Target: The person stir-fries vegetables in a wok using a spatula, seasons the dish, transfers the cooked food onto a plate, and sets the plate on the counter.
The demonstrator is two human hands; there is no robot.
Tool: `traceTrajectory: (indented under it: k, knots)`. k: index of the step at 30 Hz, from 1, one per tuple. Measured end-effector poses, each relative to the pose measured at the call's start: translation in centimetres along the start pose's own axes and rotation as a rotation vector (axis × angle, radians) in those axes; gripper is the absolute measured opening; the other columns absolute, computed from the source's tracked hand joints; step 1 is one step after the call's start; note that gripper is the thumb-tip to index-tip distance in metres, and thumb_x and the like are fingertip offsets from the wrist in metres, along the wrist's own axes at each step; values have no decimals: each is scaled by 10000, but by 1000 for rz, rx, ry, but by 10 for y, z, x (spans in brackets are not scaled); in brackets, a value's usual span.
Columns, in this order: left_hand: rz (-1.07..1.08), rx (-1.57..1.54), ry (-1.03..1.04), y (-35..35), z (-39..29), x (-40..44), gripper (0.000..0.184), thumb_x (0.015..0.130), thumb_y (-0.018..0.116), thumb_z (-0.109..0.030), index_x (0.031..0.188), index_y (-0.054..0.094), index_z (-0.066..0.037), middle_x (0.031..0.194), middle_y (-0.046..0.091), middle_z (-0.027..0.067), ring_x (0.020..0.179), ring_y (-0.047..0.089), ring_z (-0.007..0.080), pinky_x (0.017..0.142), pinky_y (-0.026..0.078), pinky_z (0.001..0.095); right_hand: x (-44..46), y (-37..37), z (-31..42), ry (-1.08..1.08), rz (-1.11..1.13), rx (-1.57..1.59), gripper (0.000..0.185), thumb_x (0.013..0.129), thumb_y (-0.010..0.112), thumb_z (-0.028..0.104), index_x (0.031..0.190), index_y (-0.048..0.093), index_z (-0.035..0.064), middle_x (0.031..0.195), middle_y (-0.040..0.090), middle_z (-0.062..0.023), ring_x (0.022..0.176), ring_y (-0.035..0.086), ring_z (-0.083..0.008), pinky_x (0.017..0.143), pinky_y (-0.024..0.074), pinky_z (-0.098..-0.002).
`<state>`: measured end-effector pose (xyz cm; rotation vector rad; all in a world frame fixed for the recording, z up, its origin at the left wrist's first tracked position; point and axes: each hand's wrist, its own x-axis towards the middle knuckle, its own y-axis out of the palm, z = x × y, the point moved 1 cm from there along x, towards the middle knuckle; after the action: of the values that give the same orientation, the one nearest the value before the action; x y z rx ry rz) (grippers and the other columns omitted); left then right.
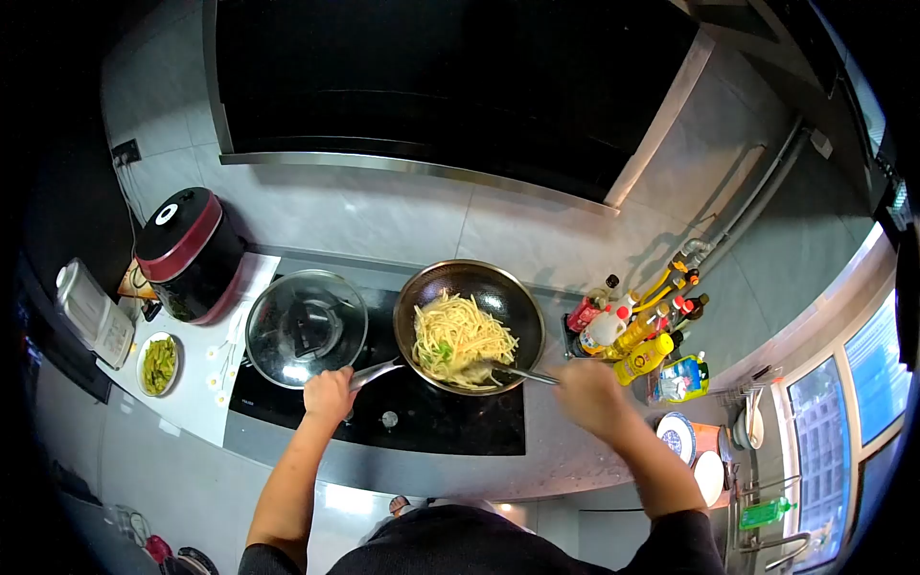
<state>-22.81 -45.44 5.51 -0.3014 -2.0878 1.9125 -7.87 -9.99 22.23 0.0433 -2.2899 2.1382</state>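
A dark wok [518, 311] with a metal rim stands on the right side of the black cooktop [450, 426]. Pale noodles [465, 331] with a few bits of green fill its middle. My left hand [329, 395] is wrapped round the wok's handle [376, 373]. In my right hand [592, 395], closed, is the metal handle of a spatula [522, 372]. The spatula's head is blurred and partly hidden among the noodles at the wok's near right side. Just left of the wok, a glass lid [307, 329] with a dark knob lies over the cooktop's left part.
Several sauce bottles [644, 358] crowd the counter right of the wok. Plates [677, 437] stand near the sink at far right. On the left are a red-and-black electric cooker [192, 251], a white appliance [94, 311] and a dish of green vegetables [158, 364]. A range hood [412, 168] overhangs the back.
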Motion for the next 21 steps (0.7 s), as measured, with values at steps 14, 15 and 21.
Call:
traceTrajectory:
  k: [14, 15, 21]
  knots:
    - [8, -23, -3, -6, -3, -2, 278, 780, 731, -365, 930, 663, -141, 748, 689, 112, 703, 694, 314, 617, 556, 420, 49, 19, -40, 25, -119, -38, 286, 809, 609, 146, 1066, 711, 219, 889, 660, -95, 817, 679, -279, 692, 535, -426]
    - [12, -27, -2, -2, -1, -1, 290, 784, 727, -378, 938, 660, -141, 748, 688, 118, 701, 691, 318, 616, 553, 427, 50, 19, -40, 71, -118, -11, 281, 815, 609, 164, 1077, 707, 196, 915, 665, -107, 838, 679, -284, 710, 534, -431]
    - [1, -7, 13, 4, 4, 0, 304, 787, 723, -390, 948, 655, -141, 747, 687, 120, 693, 686, 321, 619, 549, 438, 60, -9, -50, 370, 185, -205, 310, 856, 593, 270, 1045, 697, 46, 987, 671, -195, 903, 670, -338, 763, 526, -455]
